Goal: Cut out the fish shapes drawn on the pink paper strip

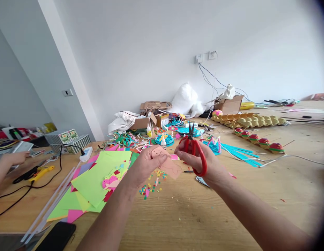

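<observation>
Between thumb and fingers, my left hand (148,164) pinches a piece of salmon-pink paper (172,168) with a shape drawn on it in thin lines. My right hand (201,158) is wrapped around red-handled scissors (203,164), whose dark blades point up and away from the paper. The right fingertips come close to the paper's upper edge; whether they touch it I cannot tell. Below the paper lie scattered confetti dots (151,188). Left of my left hand, small pink cut-outs (111,182) rest on lime-green sheets (91,179).
A phone (57,237) lies at the front left, near white strips (50,204). Another person's hand (16,158) is at far left, by a yellow glue gun (43,172). Blue paper strips (241,153), egg cartons (261,121) and a cardboard box (228,104) sit on the right.
</observation>
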### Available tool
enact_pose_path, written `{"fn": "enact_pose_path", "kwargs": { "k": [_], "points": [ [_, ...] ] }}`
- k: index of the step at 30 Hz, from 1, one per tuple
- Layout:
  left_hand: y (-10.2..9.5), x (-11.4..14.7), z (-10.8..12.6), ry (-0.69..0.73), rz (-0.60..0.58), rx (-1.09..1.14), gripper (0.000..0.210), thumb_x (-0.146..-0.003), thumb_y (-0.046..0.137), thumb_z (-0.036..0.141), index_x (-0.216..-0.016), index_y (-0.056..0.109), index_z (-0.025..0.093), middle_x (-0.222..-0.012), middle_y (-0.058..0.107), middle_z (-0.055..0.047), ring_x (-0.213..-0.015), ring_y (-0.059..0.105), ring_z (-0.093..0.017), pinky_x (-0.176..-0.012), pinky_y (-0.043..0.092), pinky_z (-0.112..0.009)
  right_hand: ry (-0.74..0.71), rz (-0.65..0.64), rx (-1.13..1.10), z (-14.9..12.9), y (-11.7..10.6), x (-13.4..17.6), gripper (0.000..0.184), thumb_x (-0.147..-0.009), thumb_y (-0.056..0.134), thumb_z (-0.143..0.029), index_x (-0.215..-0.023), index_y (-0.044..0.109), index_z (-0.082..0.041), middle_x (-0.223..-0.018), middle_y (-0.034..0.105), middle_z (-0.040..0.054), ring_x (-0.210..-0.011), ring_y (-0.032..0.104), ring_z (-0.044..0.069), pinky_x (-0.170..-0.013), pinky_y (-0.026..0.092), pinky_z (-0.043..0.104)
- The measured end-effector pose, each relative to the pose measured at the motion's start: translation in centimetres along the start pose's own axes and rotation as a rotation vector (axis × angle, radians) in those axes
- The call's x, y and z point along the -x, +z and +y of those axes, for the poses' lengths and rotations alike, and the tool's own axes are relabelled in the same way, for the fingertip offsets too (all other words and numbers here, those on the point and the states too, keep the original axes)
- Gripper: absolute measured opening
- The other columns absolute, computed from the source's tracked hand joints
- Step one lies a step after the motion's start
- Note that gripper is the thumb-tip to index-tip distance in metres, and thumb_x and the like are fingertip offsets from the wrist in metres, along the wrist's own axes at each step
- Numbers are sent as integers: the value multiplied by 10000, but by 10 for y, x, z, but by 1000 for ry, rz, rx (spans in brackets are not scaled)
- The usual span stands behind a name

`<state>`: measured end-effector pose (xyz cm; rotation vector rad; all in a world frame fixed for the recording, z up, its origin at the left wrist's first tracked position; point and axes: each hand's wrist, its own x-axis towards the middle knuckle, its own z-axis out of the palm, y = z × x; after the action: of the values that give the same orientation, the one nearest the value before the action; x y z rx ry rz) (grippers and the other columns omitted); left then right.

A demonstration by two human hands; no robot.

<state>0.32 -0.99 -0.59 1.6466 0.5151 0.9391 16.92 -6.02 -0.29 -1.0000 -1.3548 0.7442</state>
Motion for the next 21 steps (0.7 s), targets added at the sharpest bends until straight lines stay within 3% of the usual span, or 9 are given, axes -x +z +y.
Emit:
{"fn": "enact_pose_path", "kwargs": {
  "k": [5,8,10,14,16,19,21],
  "points": [
    [0,3,8,-65,-120,-170,241,-772,587,379,-689,530,160,-612,444,32,-572,409,-100,-548,291,-224,52,-210,122,-9,-3,-6,128,-640,619,-220,-682,503,-183,-615,496,-34,-560,425,106,-499,325,232],
    [2,3,9,-36,-106,-225,296,-775,585,374,-608,457,166,-593,388,41,-558,347,-91,-539,263,-228,69,-253,133,-9,-1,-6,115,-625,595,-187,-674,490,-185,-591,473,-44,-535,401,94,-477,305,223],
    [2,2,7,-10,-90,-172,278,-778,590,374,-635,484,160,-633,437,26,-593,391,-100,-571,301,-232,62,-231,115,-8,0,-6,121,-624,594,-196,-679,487,-185,-585,463,-48,-533,393,92,-475,303,221],
    [6,-1,0,-8,-46,-20,237,-783,603,375,-860,601,151,-813,576,-25,-748,513,-145,-689,383,-255,28,-69,37,-6,6,-5,160,-628,615,-247,-689,480,-186,-599,459,-49,-554,402,96,-504,329,225],
    [9,-2,-3,4,0,13,223,-779,615,353,-877,622,153,-848,605,-27,-796,530,-152,-738,391,-260,20,-6,-13,-4,10,-4,189,-627,630,-269,-699,476,-188,-621,470,-45,-570,418,99,-525,344,231],
    [11,-3,-5,19,22,70,175,-772,626,311,-866,637,164,-839,629,-12,-800,543,-144,-761,397,-254,38,-4,-24,-4,11,-1,237,-626,657,-318,-717,480,-189,-626,476,-45,-568,429,104,-527,351,234],
    [10,-3,-5,1,12,113,156,-763,629,297,-845,637,164,-792,627,-3,-749,547,-131,-720,409,-244,69,-78,48,-6,8,2,243,-672,641,-369,-717,483,-190,-614,486,-41,-558,437,109,-518,346,235]
  ]
}}
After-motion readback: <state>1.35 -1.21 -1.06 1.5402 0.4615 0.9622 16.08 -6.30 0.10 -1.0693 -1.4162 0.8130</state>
